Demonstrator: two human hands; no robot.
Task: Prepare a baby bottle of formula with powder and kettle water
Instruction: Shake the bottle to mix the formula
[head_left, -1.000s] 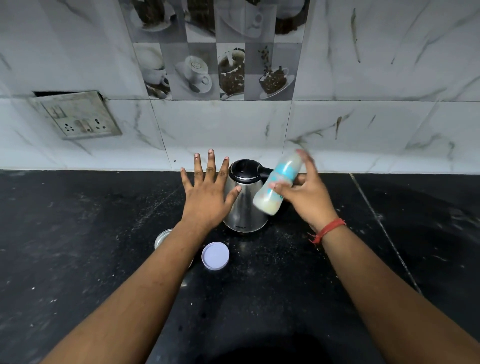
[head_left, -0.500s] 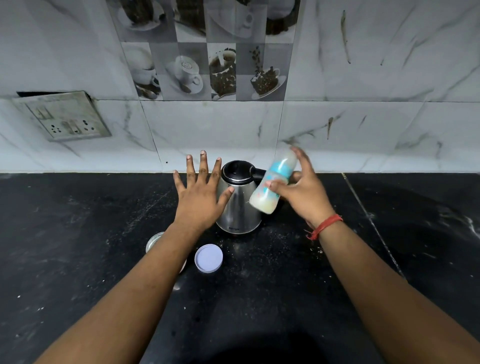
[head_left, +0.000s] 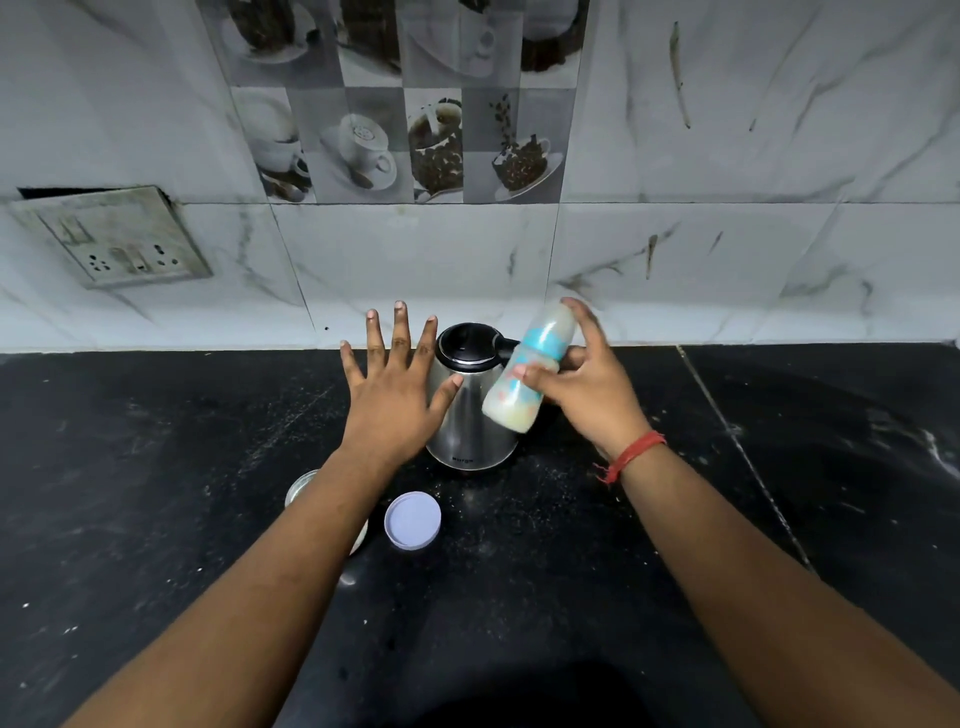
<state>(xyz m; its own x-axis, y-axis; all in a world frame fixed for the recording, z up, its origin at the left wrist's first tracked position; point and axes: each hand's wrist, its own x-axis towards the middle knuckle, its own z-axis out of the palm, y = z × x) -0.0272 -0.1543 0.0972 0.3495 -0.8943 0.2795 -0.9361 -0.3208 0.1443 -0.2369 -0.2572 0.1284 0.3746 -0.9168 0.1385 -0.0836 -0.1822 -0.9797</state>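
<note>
Centrally, the steel electric kettle (head_left: 470, 410) stood on the black countertop (head_left: 156, 467) with its black lid closed, and serves as the landmark. Just right of the kettle and in front of its handle, the right hand (head_left: 587, 384) gripped the baby bottle (head_left: 524, 382), fingers and thumb curled round its mid-body at the blue band. The bottle was off the counter and tilted, capped end up and away, base down toward the viewer; pale milky liquid filled its lower part, and its outline was blurred. Just left of the kettle, the left hand (head_left: 392, 400) was spread flat, fingers straight and holding nothing, thumb tip overlapping the kettle wall; contact cannot be confirmed. Nearer the viewer than the kettle lay a round white lid (head_left: 412, 520), and left of it a tin (head_left: 304, 486) partly hidden by the left forearm. Judged from the view, the bottle is a light, stiff plastic cylinder, possibly slick if wet; a full wrap round the middle suits mixing, since liquid shifts its weight.
</note>
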